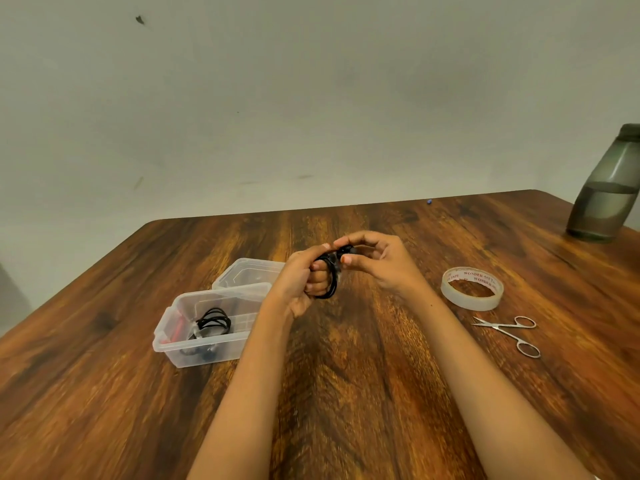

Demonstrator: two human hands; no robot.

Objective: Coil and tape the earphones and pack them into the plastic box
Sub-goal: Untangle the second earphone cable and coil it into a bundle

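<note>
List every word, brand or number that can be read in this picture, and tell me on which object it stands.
"WONDER": red print on the inner ring of the tape roll, repeated around it; the characters after it are too blurred to read.
The plastic box, scissors and bottle show no readable text.
</note>
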